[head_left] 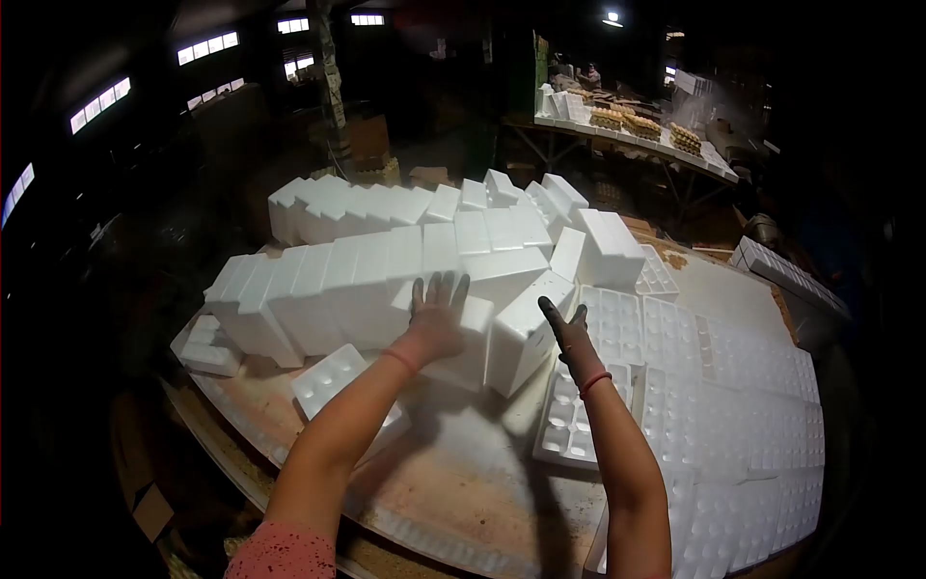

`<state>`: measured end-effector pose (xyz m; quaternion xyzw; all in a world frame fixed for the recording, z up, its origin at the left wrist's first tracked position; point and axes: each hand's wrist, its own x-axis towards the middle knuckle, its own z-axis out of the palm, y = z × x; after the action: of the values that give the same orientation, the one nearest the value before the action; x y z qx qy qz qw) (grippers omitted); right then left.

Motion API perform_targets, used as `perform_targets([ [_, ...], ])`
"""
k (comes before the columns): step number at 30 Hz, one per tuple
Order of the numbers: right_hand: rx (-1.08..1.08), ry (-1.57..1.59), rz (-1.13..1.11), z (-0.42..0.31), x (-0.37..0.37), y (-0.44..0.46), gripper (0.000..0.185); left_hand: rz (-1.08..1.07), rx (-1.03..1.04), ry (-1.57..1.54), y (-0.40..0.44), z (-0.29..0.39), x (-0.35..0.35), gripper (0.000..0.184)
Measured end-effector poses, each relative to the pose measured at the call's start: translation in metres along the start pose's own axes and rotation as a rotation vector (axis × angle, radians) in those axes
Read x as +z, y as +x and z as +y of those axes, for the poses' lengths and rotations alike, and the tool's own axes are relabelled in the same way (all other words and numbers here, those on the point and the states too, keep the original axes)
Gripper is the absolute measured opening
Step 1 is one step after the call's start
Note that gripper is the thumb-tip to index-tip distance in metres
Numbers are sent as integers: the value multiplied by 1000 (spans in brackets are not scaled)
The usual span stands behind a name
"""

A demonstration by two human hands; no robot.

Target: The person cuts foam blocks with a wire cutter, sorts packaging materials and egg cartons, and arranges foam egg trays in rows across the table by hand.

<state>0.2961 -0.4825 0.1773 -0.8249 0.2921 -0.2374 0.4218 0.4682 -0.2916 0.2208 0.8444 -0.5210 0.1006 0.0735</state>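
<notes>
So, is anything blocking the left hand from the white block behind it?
Nothing visible stands between the left hand and the white block: the hand overlaps it in this view, though I can't tell if they touch. The right hand is off to the right.

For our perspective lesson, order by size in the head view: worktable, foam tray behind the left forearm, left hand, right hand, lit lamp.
Worktable
Foam tray, partly hidden
Left hand and right hand: too alike to rank
Lit lamp

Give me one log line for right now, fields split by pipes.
left hand: open, at white blocks, contact unclear | right hand: open, between blocks and dimpled trays | table: most trays at right
</notes>
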Motion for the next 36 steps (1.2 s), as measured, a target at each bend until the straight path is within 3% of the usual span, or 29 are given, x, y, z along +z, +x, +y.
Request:
perform_targets([
  [1,280,259,-97,-38,4,-6,70,-208,6,-12,7,-20,-3,95],
  [3,424,437,-184,0,42,15,76,-97,262,66,16,-61,29,91],
  [5,476,611,-239,-33,48,-5,67,-167,264,27,8,-62,-6,87],
  [7,238,566,-129,-13,57,-26,63,-3,410,-15,-1,-77,-14,87],
  [9,240,731,9,-67,42,-82,55,219,536,-45,-30,-77,-53,90],
  [11,-16,724,258,-58,42,-154,50,369,638,-53,-81,-73,-94,75],
  [14,109,611,467,-57,56,-282,48,493,724,-141,-175,-65,-111,58],
  [19,629,393,389,-84,121,-446,44,156,653,-545,-286,-50,-79,57],
  [22,813,215,167,-98,145,-504,41,-63,594,-387,-302,-50,-68,64],
  [23,777,119,108,-101,140,-510,40,-85,547,-459,-311,-51,-61,77],
  [25,551,-78,172,-114,113,-502,39,-91,531,-477,-323,-48,-57,75],
  [26,300,-147,288,-114,98,-490,41,-129,538,-467,-329,-45,-53,75],
  [28,147,-382,340,-114,78,-459,48,-184,524,-446,-333,-31,-49,67],
  [30,154,-701,141,-61,90,-447,63,-215,537,-432,-340,-18,-42,63],
  [33,85,-756,184,2,94,-427,69,-209,498,-386,-349,1,-21,51],
  [36,-130,-753,358,48,77,-382,70,-48,602,-241,-359,20,7,39],
])
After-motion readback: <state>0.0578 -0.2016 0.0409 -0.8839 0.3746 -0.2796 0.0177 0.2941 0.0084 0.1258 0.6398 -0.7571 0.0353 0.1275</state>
